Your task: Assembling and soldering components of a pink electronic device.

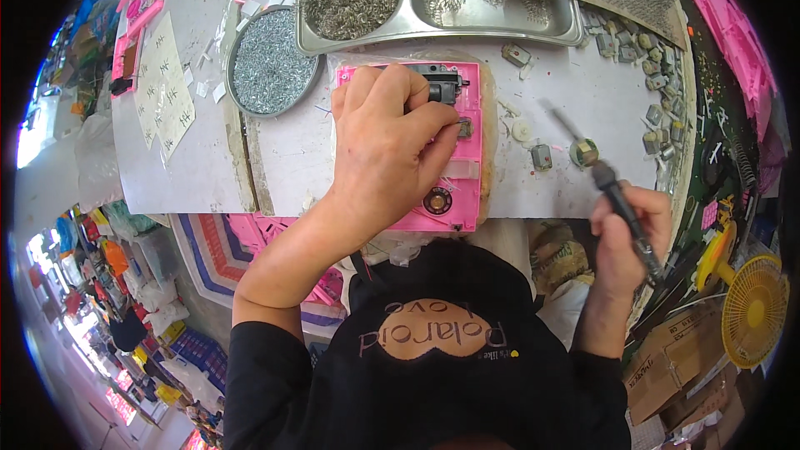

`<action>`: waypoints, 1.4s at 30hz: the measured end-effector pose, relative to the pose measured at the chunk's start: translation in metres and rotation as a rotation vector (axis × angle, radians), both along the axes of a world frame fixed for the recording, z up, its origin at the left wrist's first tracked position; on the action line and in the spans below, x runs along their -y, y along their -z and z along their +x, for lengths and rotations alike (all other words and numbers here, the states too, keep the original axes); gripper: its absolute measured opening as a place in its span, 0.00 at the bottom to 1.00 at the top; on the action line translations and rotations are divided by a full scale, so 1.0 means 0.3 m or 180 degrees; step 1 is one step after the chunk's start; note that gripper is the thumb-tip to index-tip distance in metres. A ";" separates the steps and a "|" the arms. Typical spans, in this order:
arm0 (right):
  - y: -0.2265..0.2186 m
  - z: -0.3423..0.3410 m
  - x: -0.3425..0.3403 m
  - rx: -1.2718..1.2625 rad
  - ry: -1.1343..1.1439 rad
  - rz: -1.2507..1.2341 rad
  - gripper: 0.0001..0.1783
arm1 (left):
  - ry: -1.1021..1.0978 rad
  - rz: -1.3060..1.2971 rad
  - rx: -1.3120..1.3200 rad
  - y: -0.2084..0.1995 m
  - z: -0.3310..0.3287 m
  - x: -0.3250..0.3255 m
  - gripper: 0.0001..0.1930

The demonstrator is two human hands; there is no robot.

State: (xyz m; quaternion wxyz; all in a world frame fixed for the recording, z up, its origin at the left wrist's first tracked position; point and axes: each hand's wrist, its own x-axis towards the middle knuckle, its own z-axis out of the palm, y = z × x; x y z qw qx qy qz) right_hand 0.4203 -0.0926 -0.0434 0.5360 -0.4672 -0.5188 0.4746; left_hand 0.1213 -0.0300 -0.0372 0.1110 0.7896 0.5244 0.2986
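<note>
A pink plastic case (468,192) lies open-side up at the table's front edge, with a black mechanism (442,87) along its far end and a round dark part (437,201) near its front. My left hand (379,129) reaches over the case and covers much of it. Its thumb and forefinger pinch a small grey metal motor (465,128) at the case's right side. Off to the right, my right hand (629,229) grips a screwdriver (617,197) by its black handle. The thin shaft, blurred by motion, points up and left; a brass-coloured piece sits round it.
Beyond the case are a round tray of small screws (275,62) and a steel tray (450,40) of springs. Several small motors (654,75) line the right edge; one loose motor (542,157) lies nearer. A yellow fan (752,308) stands at the lower right.
</note>
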 end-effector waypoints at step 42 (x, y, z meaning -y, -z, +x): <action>0.027 -0.148 -0.015 0.0607 -0.0562 0.0460 0.16 | -0.0053 0.0007 -0.0073 -0.001 -0.001 0.008 0.08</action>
